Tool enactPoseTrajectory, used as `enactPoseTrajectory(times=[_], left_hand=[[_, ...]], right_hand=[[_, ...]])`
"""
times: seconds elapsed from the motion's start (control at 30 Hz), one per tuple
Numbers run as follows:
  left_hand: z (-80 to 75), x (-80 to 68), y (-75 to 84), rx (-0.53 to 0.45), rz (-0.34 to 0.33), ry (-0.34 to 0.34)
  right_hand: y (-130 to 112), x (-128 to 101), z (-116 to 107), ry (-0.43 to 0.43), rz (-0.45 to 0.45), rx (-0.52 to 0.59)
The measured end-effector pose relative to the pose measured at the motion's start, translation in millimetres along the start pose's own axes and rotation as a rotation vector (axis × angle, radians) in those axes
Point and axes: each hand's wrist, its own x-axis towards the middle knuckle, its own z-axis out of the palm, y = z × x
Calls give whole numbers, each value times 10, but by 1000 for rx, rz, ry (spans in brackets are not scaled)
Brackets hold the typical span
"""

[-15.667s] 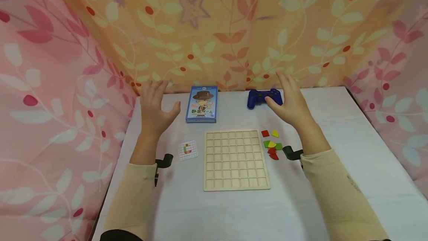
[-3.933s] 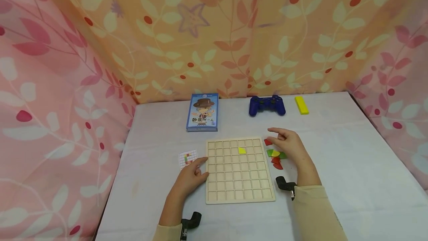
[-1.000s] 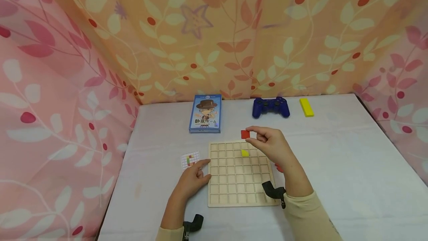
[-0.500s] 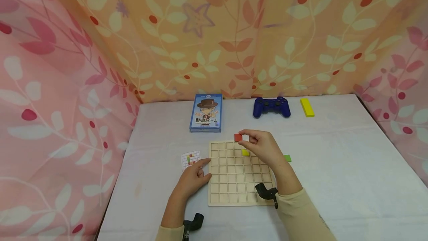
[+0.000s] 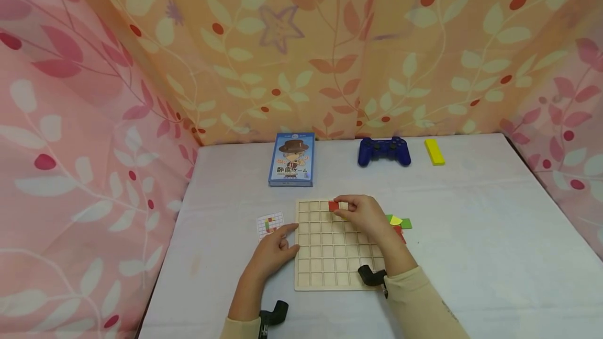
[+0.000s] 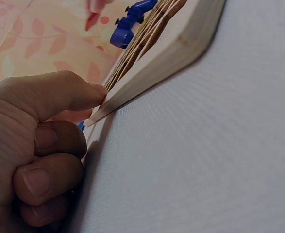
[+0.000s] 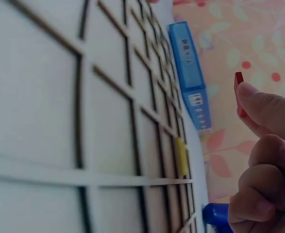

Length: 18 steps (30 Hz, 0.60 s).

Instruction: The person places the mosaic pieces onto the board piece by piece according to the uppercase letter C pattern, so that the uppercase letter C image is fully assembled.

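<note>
Between thumb and index finger, my right hand (image 5: 369,221) pinches a red square tile (image 5: 333,206) at the top row of the wooden grid board (image 5: 315,264). In the right wrist view the tile (image 7: 239,94) stands on edge in the fingertips, apart from the board's surface. A yellow tile (image 7: 180,156) lies in a cell nearby, mostly hidden by the right hand in the head view. My left hand (image 5: 270,255) touches the board's left edge with thumb and index fingertip, its other fingers folded. A pattern card (image 5: 269,222) lies beside it, partly covered.
Right of the board lie green (image 5: 406,223), yellow (image 5: 395,220) and red pieces (image 5: 399,233), partly behind the right wrist. A blue card-game box (image 5: 291,160), a blue game controller (image 5: 384,151) and a yellow bar (image 5: 434,152) line the back, before a floral curtain.
Since the earliest frame, a yellow tile came onto the board and the left hand came to its edge. The right hand picked up the red tile and carried it left, then down to the top row.
</note>
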Motion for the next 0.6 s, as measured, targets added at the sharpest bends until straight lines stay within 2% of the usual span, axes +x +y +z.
enactPoseTrajectory(times=[0.27, 0.6], left_hand=[[2, 5, 19, 2, -18, 5], [18, -7, 7, -1, 3, 16]], right_hand=[[183, -6, 76, -31, 42, -27], [230, -16, 92, -27, 55, -103]])
